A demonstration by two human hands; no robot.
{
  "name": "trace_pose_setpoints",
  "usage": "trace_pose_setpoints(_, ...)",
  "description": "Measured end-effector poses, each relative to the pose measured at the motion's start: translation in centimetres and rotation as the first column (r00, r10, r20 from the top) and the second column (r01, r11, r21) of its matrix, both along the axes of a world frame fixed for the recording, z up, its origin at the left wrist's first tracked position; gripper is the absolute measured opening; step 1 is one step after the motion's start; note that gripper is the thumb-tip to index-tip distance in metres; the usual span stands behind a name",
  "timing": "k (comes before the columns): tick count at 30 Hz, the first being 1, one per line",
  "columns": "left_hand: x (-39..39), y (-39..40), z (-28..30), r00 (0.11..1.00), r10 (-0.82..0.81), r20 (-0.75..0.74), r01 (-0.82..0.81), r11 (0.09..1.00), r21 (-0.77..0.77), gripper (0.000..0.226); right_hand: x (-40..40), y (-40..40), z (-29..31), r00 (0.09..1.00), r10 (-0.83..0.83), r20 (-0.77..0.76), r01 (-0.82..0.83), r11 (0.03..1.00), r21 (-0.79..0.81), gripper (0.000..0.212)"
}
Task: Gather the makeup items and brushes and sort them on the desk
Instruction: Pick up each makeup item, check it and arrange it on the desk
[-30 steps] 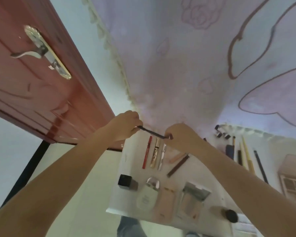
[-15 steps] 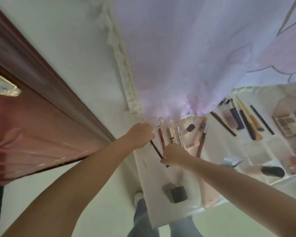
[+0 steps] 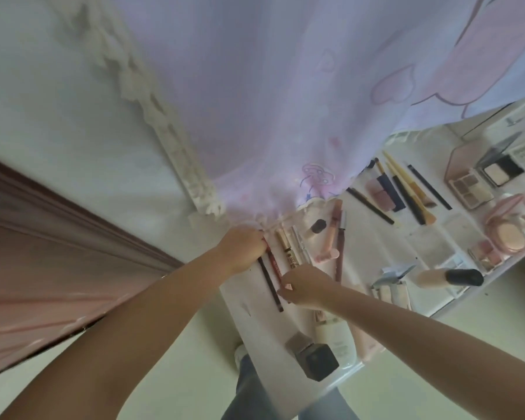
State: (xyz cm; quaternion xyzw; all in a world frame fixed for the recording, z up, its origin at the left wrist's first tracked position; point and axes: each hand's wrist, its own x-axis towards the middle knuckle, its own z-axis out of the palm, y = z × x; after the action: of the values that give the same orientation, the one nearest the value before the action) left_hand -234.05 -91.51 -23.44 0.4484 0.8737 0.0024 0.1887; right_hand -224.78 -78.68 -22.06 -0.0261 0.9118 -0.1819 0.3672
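A thin dark pencil [image 3: 270, 287] lies at the left end of a row of slim makeup sticks on the white desk [image 3: 249, 313]. My left hand [image 3: 243, 247] is closed at its far end, and my right hand [image 3: 305, 286] pinches it nearer the front. Right beside it lie a red pencil [image 3: 274, 263], a gold tube [image 3: 288, 250] and a clear tube [image 3: 300, 242]. Further right are a pink lip gloss [image 3: 331, 234] and a brown liner [image 3: 339, 256]. Several brushes [image 3: 406, 192] lie side by side at the back.
A lilac curtain [image 3: 285, 101] hangs over the desk's far edge. An eyeshadow palette [image 3: 470, 189], pink compact [image 3: 506, 230] and black-capped foundation bottle [image 3: 449, 277] sit at the right. A black cube bottle [image 3: 315, 357] and white bottle [image 3: 335, 338] stand near the front edge. A door [image 3: 43, 253] is at the left.
The dark pencil has come down from the air to the desk, at the left of the row. Both hands moved with it, and the view swung towards the desk.
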Motion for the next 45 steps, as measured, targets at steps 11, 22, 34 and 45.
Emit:
trace_pose_setpoints(11,0.9,1.8,3.0,0.965,-0.166,-0.205,0.189,0.977,0.099,0.030,1.1,10.8,7.2,0.987,0.048,-0.151,-0.010,0.970,0.244,0.030)
trace_pose_setpoints(22,0.4,16.4,7.9,0.947,0.275,-0.167,-0.280,0.960,-0.011,0.031,-6.7,19.3,0.5,0.988,0.090,-0.123,-0.029,0.903,0.428,0.036)
trace_pose_setpoints(34,2.1,18.3,7.0,0.702,0.703,0.112,-0.708,0.706,0.007,0.036,-6.6,22.3,1.3,0.988,0.018,-0.153,0.009,0.985,0.173,0.036)
trace_pose_setpoints(45,1.9,21.6,10.4,0.816,0.470,0.335,-0.526,0.845,0.095,0.052,-5.2,28.2,10.8,0.965,-0.040,-0.261,0.043,0.999,0.009,0.030)
